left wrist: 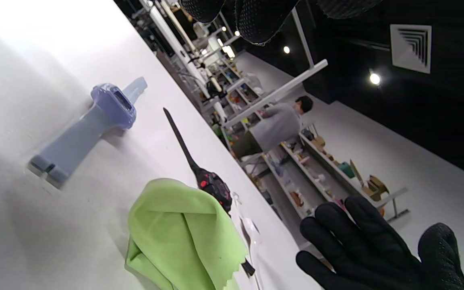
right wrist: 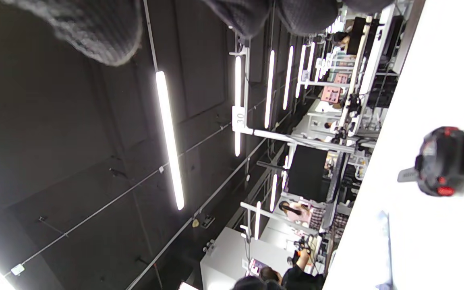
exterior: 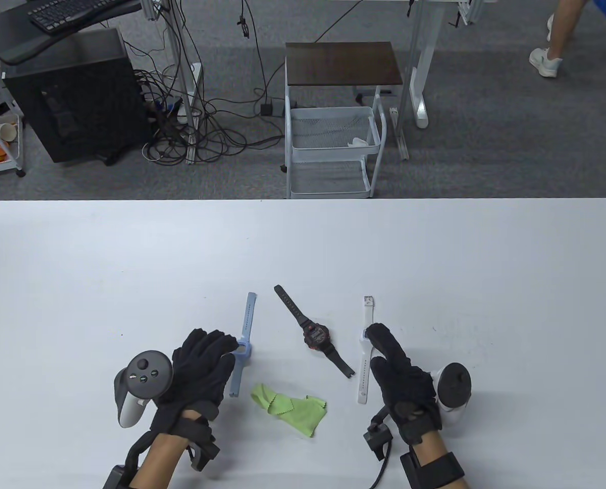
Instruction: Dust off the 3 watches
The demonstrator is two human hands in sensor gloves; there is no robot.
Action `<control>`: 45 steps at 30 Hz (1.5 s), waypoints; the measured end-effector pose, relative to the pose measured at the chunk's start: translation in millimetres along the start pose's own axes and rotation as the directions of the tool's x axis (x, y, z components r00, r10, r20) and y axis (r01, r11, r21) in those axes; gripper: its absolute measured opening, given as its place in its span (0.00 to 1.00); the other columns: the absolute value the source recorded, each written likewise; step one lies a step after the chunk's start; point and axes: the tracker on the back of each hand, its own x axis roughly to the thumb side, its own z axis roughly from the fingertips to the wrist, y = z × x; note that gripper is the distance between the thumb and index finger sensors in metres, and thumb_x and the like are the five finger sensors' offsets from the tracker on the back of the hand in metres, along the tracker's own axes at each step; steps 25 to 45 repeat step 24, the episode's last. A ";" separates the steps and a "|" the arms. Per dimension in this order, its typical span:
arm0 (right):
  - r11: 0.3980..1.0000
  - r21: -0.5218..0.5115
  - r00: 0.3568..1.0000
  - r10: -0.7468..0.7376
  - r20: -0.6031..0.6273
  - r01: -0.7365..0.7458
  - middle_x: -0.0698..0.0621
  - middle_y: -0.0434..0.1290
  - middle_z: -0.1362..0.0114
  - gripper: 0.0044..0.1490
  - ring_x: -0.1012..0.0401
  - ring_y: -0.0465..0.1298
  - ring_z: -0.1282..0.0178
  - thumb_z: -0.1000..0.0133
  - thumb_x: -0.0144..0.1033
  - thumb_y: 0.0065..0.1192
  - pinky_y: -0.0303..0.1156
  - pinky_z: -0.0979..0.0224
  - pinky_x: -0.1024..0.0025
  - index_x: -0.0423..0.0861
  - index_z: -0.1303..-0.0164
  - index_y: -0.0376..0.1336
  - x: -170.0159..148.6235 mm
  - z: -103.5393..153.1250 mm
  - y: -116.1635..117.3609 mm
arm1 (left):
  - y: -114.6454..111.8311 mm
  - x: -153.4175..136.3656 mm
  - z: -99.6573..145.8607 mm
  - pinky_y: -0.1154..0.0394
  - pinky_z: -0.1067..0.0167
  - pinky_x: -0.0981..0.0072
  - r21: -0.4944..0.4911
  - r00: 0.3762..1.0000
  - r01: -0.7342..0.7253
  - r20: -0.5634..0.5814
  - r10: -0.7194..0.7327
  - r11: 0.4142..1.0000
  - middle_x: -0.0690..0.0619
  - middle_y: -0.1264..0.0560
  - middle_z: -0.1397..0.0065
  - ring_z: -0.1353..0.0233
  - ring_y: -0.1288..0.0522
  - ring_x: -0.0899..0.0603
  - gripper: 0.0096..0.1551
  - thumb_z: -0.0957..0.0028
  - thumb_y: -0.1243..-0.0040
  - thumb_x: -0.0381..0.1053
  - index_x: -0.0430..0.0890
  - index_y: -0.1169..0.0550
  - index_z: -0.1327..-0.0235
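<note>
on the white table (exterior: 129, 265) both flat, empty hands, left (exterior: 201, 369) and right (exterior: 402, 379), may nudge watches off line, cloth (exterior: 290, 407) at 6 o'clock ungrasped.

A white table (exterior: 129, 254) holds three watches laid flat: a blue watch (exterior: 243, 346) at 9 o'clock, a black watch (exterior: 315, 335) at centre, a white watch (exterior: 365, 367) at 3 o'clock. A crumpled green cloth (exterior: 290, 407) lies at 6 o'clock.

Ceiling tube lights (right wrist: 170, 141) are blazing in the right wrist view; the white table (exterior: 129, 265) is glaring, blurring the black-and-red watch (right wrist: 441, 167) beyond the fingertips.
</note>
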 end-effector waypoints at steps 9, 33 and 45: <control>0.999 0.045 1.000 0.004 -0.012 -0.003 0.27 0.53 0.21 0.56 0.26 0.51 0.27 0.47 0.68 0.56 0.33 0.41 0.18 0.38 0.22 0.50 -4.8 1.1 8.5 | -5.9 -0.7 -0.7 0.71 0.34 0.24 -0.028 0.999 -0.036 0.001 0.036 0.999 0.42 0.50 0.14 0.16 0.66 0.27 0.36 0.34 0.58 0.65 0.47 0.39 0.19; 0.998 0.065 1.000 -0.004 -0.029 0.005 0.27 0.53 0.21 0.56 0.26 0.51 0.27 0.47 0.67 0.56 0.32 0.41 0.18 0.37 0.23 0.51 -5.6 3.6 12.1 | -5.4 -0.7 0.3 0.71 0.34 0.24 -0.013 0.998 -0.066 0.017 0.066 0.998 0.42 0.50 0.14 0.16 0.66 0.27 0.36 0.34 0.58 0.65 0.47 0.39 0.19; 0.998 0.065 1.000 -0.004 -0.029 0.005 0.27 0.53 0.21 0.56 0.26 0.51 0.27 0.47 0.67 0.56 0.32 0.41 0.18 0.37 0.23 0.51 -5.6 3.6 12.1 | -5.4 -0.7 0.3 0.71 0.34 0.24 -0.013 0.998 -0.066 0.017 0.066 0.998 0.42 0.50 0.14 0.16 0.66 0.27 0.36 0.34 0.58 0.65 0.47 0.39 0.19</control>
